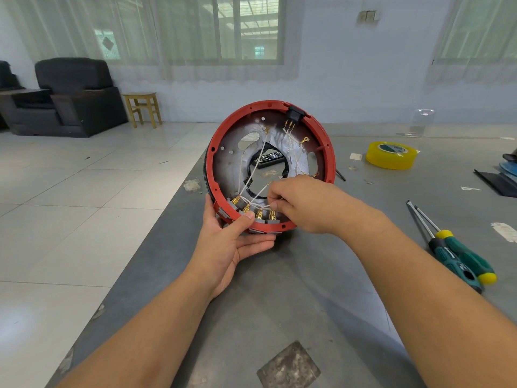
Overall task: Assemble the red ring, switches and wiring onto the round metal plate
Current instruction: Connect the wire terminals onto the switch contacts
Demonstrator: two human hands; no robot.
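Here, left hand (227, 245) gripping red ring (331, 161), right hand (303, 204) fingers pinching white wires (258, 161) inside it

From where I stand, no word, number or brand can be made out anywhere. The roll of yellow tape (392, 155) on the grey table (307, 289) has a green and white label inside its core with marks on it, but they are too small and blurred to read. The two green-and-black screwdrivers with yellow ends (458, 260) carry small white marks on their handles, also unreadable. The black flat panel (270, 158) seen through the centre hole of the round metal plate (232, 169) shows white bars and marks, no legible characters.
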